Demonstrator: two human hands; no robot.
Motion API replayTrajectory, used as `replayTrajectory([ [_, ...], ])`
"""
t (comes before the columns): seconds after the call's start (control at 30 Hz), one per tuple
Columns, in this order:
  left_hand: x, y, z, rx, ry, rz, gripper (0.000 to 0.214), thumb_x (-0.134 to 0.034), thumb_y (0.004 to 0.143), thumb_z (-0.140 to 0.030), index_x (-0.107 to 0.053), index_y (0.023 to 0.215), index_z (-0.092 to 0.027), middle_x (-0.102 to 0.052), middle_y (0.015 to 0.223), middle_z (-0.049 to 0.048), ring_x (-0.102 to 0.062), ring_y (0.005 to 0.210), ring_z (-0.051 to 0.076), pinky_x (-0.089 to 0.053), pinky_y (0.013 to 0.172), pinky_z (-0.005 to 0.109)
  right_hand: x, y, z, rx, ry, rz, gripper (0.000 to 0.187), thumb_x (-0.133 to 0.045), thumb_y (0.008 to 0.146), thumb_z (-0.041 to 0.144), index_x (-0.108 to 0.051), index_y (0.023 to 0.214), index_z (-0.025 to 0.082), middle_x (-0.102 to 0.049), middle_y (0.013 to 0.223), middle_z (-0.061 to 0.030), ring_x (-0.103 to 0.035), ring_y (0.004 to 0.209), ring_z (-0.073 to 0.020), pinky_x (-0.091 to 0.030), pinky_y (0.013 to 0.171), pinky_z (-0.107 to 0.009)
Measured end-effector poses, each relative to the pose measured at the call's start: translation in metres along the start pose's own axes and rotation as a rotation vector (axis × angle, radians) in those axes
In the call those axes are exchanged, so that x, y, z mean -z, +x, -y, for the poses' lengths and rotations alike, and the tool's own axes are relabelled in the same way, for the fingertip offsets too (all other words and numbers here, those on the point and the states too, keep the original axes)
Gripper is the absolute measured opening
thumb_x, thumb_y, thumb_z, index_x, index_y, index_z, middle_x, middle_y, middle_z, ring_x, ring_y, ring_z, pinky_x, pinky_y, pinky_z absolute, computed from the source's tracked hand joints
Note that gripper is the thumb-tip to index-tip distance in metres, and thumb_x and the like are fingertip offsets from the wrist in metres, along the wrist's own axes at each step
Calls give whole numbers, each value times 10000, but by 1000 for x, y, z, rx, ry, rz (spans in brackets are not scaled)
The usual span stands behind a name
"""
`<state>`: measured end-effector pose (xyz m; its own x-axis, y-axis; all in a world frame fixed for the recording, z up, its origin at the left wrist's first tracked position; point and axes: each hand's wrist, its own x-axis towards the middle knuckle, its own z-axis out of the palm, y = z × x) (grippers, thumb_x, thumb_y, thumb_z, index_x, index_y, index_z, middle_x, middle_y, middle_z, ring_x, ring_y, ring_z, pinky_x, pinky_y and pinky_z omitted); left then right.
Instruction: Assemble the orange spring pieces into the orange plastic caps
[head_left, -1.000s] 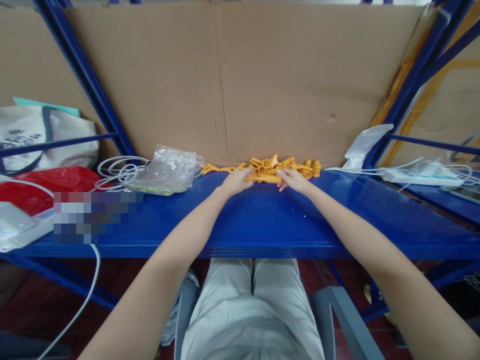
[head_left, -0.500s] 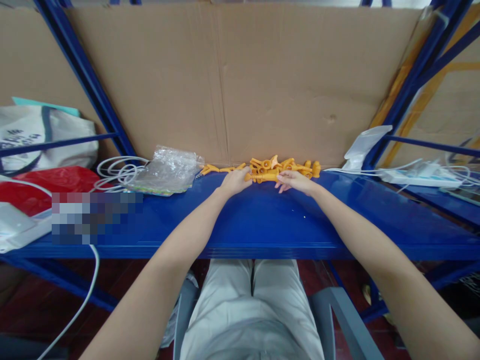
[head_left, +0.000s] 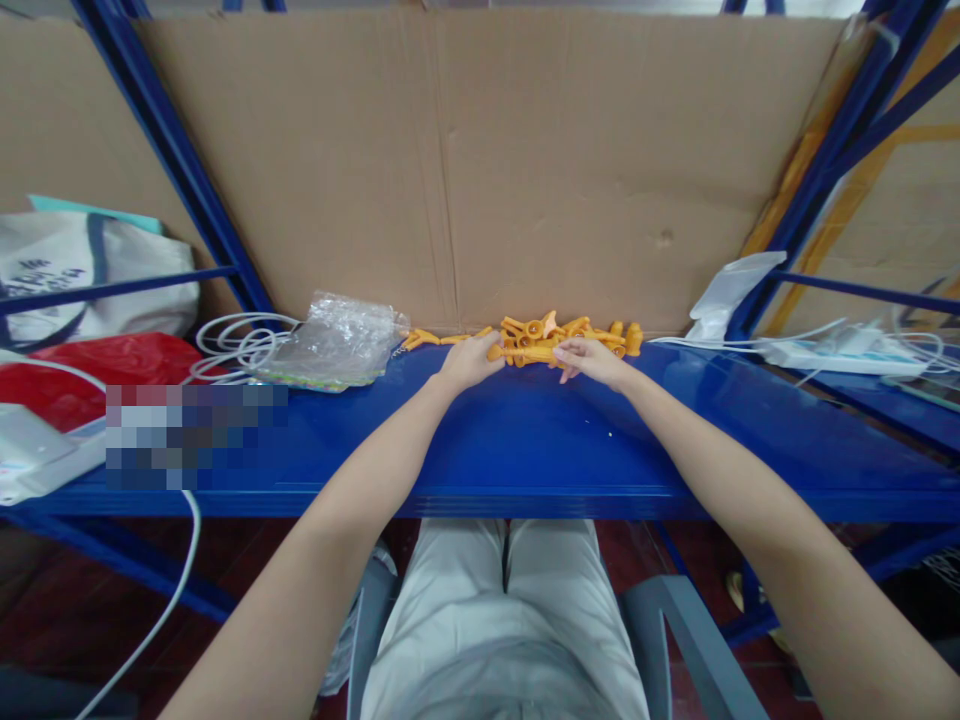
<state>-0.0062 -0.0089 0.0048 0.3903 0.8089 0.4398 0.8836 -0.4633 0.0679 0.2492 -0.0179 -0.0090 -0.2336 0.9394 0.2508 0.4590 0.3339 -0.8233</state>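
Observation:
A heap of several small orange plastic parts [head_left: 592,331] lies on the blue metal shelf [head_left: 525,440] against the cardboard backing. Both my hands reach to its near edge. My left hand [head_left: 469,362] has its fingers curled round the left end of a long orange piece [head_left: 525,353]. My right hand [head_left: 589,359] pinches the right end of the same piece. The piece lies level between the two hands, just above the shelf.
A clear plastic bag [head_left: 334,340] and coiled white cable [head_left: 236,345] lie left of the heap. Further left are a red bag [head_left: 97,365] and a white tote [head_left: 82,275]. A white power strip with cables [head_left: 840,350] sits at the right. Blue rack posts flank the cardboard.
Both hands have barely shifted; the orange piece between them has lifted slightly off the shelf and moved a little toward the heap.

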Motion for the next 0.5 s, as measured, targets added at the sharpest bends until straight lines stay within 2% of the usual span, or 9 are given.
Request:
replayTrajectory([
  [0.1, 0, 0, 0, -22, -3, -12, 356, -606, 914, -321, -673, 1245, -211, -774, 1122, 95, -731, 1065, 277, -537, 880, 325, -1, -2, 4, -17, 8, 21, 387, -544, 1026, 517, -628, 851, 182, -784, 854, -110, -691, 574, -144, -605, 622, -280],
  [0.17, 0, 1, 1, -26, -15, -23, 354, -611, 909, -323, -681, 1237, -212, -779, 1106, 95, -734, 1047, 277, -537, 871, 326, -1, -3, 5, -15, 0, 16, 413, -488, 1047, 529, -640, 894, 177, -786, 833, -116, -682, 551, -141, -590, 576, -261],
  [0.27, 0, 1, 2, -15, -15, -35, 362, -617, 902, -326, -683, 1240, -215, -782, 1102, 89, -737, 1038, 268, -538, 865, 317, -1, -4, 4, 25, -11, 19, 311, -617, 998, 461, -629, 1150, 190, -795, 938, -86, -709, 592, -140, -618, 627, -281],
  [0.33, -1, 2, 4, -8, -8, -42, 364, -622, 895, -327, -686, 1236, -218, -785, 1087, 84, -738, 1031, 263, -540, 860, 311, -1, -4, 4, 69, 18, 26, 407, -760, 896, 375, -587, 1231, 220, -785, 963, -38, -732, 651, -148, -643, 710, -325],
  [0.4, -2, 2, 4, -16, -13, -55, 363, -629, 886, -324, -690, 1229, -223, -785, 1076, 78, -738, 1028, 263, -541, 859, 312, -1, -4, 5, 80, 54, 29, 390, -822, 831, 339, -605, 1133, 223, -771, 893, -8, -735, 668, -158, -647, 757, -358],
  [0.5, -2, 2, 5, -43, -28, -69, 355, -634, 877, -316, -695, 1213, -220, -782, 1074, 80, -736, 1032, 267, -538, 858, 315, -1, -7, 10, 25, 67, 63, 265, -774, 885, 418, -625, 911, 201, -769, 805, -53, -719, 633, -173, -638, 743, -366],
])
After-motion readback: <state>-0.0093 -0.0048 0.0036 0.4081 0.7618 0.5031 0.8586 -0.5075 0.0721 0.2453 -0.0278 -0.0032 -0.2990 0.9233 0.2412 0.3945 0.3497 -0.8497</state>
